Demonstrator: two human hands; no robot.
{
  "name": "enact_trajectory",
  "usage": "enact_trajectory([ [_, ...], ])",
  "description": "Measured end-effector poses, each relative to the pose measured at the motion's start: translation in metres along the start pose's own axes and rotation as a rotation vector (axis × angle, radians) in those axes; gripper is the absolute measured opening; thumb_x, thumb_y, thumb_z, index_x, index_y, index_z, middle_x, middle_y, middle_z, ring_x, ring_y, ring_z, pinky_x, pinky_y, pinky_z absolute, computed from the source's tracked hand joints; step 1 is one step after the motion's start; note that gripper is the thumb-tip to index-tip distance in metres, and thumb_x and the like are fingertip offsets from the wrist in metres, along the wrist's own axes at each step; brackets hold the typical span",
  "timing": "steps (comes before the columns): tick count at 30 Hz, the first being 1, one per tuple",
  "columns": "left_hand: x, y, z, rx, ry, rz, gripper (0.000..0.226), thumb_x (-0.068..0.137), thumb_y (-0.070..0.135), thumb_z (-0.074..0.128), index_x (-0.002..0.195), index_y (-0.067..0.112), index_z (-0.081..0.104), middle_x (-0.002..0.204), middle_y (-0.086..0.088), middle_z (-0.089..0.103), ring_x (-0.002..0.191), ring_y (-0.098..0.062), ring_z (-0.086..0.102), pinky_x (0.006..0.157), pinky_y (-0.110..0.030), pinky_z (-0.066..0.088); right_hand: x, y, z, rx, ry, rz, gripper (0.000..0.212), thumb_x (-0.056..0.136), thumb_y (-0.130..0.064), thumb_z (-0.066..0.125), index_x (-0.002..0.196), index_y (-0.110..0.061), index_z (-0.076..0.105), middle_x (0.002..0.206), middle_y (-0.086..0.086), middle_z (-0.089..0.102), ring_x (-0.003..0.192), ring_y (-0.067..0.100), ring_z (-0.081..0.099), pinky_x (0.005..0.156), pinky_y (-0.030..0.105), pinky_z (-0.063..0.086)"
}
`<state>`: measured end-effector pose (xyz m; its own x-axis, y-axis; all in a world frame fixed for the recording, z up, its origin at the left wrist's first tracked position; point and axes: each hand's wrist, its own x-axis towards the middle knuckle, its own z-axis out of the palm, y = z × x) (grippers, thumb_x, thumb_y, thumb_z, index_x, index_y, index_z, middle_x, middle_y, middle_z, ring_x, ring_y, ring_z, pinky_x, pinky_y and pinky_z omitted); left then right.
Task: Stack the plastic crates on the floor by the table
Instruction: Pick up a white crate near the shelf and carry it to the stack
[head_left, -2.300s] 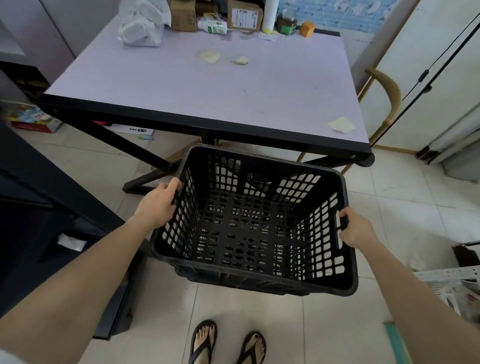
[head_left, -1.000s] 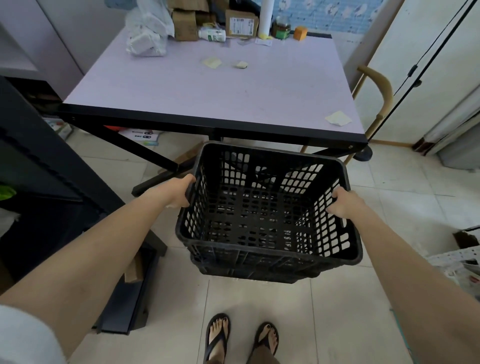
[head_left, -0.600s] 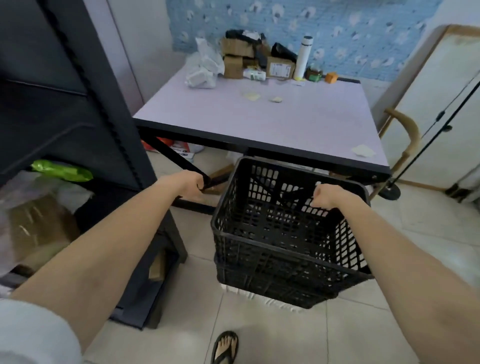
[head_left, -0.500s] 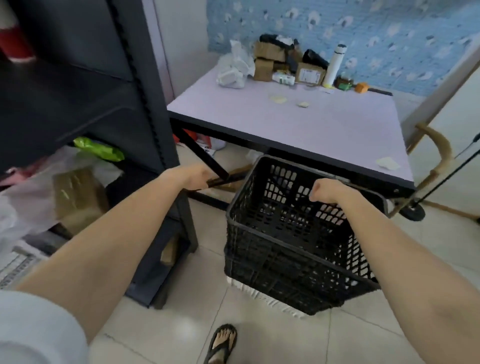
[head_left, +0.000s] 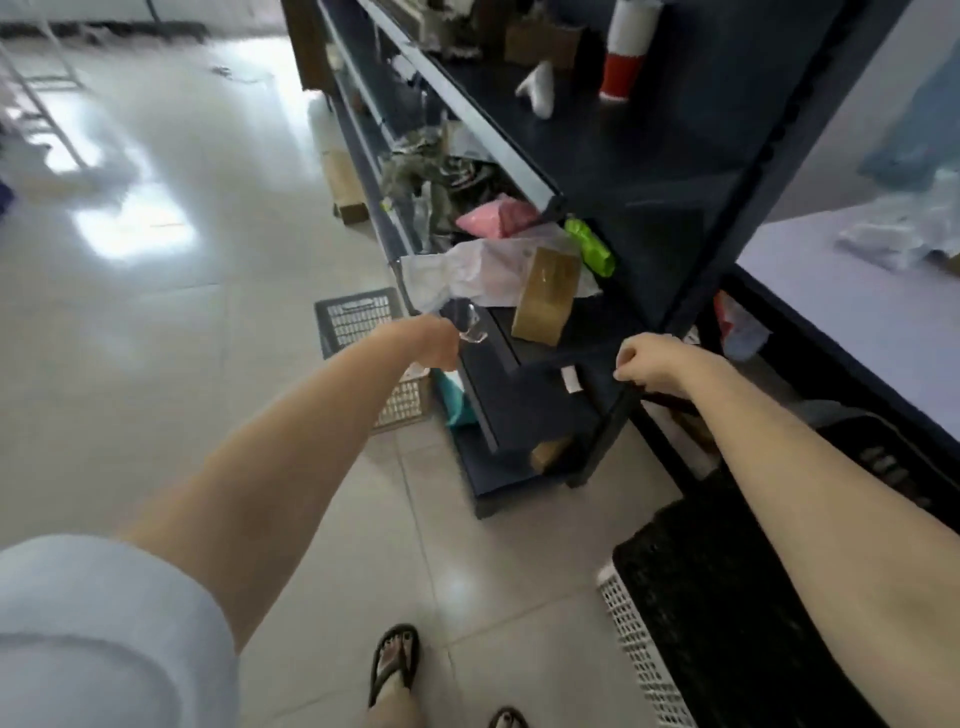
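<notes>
A black plastic crate (head_left: 691, 571) stands on the floor at lower right, nested on a white crate (head_left: 634, 639) whose mesh shows beneath it; my right forearm hides much of it. The lilac table (head_left: 857, 322) is just beyond. Further left on the floor lie a grey crate (head_left: 358, 317) and a beige crate (head_left: 408, 400), partly behind my left arm. My left hand (head_left: 434, 343) hovers above them, loosely curled and holding nothing. Just as loosely curled and free, my right hand (head_left: 649, 364) is out in front of the shelf rack.
A dark metal shelf rack (head_left: 545, 395) with boxes, bags and a brown parcel (head_left: 545, 296) runs up the middle, between the crates and the table. Pale tiled floor (head_left: 182, 312) spreads to the left. My sandalled feet (head_left: 395, 665) are at the bottom.
Both hands have let go of the black crate, which now sits on the white one. My view has swung left towards the shelf rack and the other crates.
</notes>
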<state>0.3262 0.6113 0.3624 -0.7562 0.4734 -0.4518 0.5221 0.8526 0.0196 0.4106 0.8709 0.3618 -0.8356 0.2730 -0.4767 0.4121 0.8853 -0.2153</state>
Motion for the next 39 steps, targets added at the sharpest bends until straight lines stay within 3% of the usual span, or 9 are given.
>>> enact_trajectory([
  [2,-0.022,-0.051,0.007,-0.023,0.028,-0.106,0.039,0.092,0.025,0.057,0.125,0.005,0.062,0.132,-0.015,0.059,0.121,-0.033,0.056,0.104,-0.040,0.044,0.008,-0.064,0.005,-0.018,-0.025,-0.084,0.020,0.091,-0.021,0.058,0.106,-0.009,0.062,0.111,0.015,0.064,0.097,0.030,0.065,0.083,0.040,0.055],
  [4,-0.042,-0.098,0.014,-0.053,0.043,-0.191,0.040,0.095,0.024,0.054,0.129,0.004,0.059,0.134,-0.016,0.057,0.124,-0.033,0.053,0.105,-0.037,0.042,0.012,-0.126,0.012,-0.043,-0.076,-0.174,0.022,0.093,-0.022,0.054,0.110,-0.008,0.058,0.108,0.014,0.064,0.090,0.027,0.063,0.067,0.033,0.054],
  [6,-0.061,-0.144,0.019,-0.079,0.065,-0.265,0.041,0.097,0.024,0.051,0.133,0.006,0.056,0.137,-0.015,0.055,0.126,-0.033,0.051,0.105,-0.036,0.041,0.016,-0.184,0.020,-0.087,-0.118,-0.242,0.018,0.095,-0.024,0.052,0.109,-0.012,0.054,0.101,0.011,0.061,0.082,0.023,0.060,0.050,0.024,0.043],
  [9,-0.079,-0.218,0.031,-0.134,0.068,-0.344,0.044,0.096,0.026,0.054,0.138,0.014,0.049,0.140,-0.013,0.050,0.130,-0.032,0.046,0.104,-0.037,0.040,0.030,-0.264,0.036,-0.112,-0.138,-0.297,0.015,0.095,-0.024,0.053,0.106,-0.013,0.052,0.085,0.006,0.058,0.067,0.018,0.057,0.044,0.022,0.042],
  [12,-0.092,-0.288,0.037,-0.167,0.077,-0.405,0.048,0.093,0.028,0.058,0.138,0.017,0.046,0.139,-0.013,0.047,0.126,-0.032,0.048,0.103,-0.038,0.042,0.046,-0.336,0.050,-0.075,-0.130,-0.338,0.013,0.094,-0.020,0.054,0.105,-0.012,0.054,0.079,0.003,0.056,0.064,0.015,0.054,0.052,0.023,0.043],
  [16,-0.097,-0.368,0.037,-0.216,0.075,-0.433,0.047,0.094,0.025,0.057,0.139,0.016,0.045,0.139,-0.014,0.045,0.126,-0.033,0.049,0.101,-0.038,0.041,0.069,-0.416,0.063,-0.112,-0.083,-0.383,0.014,0.092,-0.024,0.056,0.103,-0.016,0.056,0.099,0.007,0.062,0.076,0.020,0.063,0.058,0.026,0.048],
  [25,-0.036,-0.497,0.019,-0.244,0.046,-0.428,0.040,0.097,0.025,0.052,0.132,0.006,0.055,0.136,-0.014,0.054,0.126,-0.030,0.051,0.105,-0.037,0.043,0.157,-0.545,0.068,-0.191,-0.110,-0.384,0.027,0.089,-0.020,0.055,0.115,-0.014,0.060,0.115,0.009,0.061,0.098,0.025,0.064,0.089,0.040,0.054],
  [31,0.036,-0.568,-0.025,-0.263,0.092,-0.414,0.042,0.096,0.028,0.053,0.132,0.008,0.054,0.136,-0.015,0.052,0.126,-0.033,0.049,0.105,-0.040,0.043,0.242,-0.610,0.042,-0.175,-0.038,-0.409,0.038,0.089,-0.021,0.057,0.127,-0.016,0.051,0.127,0.010,0.054,0.112,0.027,0.054,0.095,0.040,0.048],
  [39,0.143,-0.650,-0.062,-0.293,0.207,-0.317,0.046,0.095,0.029,0.055,0.137,0.014,0.046,0.137,-0.012,0.048,0.124,-0.032,0.048,0.100,-0.040,0.041,0.341,-0.662,0.034,-0.106,0.195,-0.393,0.048,0.088,-0.019,0.056,0.133,-0.024,0.042,0.133,0.009,0.045,0.120,0.031,0.046,0.090,0.047,0.049],
])
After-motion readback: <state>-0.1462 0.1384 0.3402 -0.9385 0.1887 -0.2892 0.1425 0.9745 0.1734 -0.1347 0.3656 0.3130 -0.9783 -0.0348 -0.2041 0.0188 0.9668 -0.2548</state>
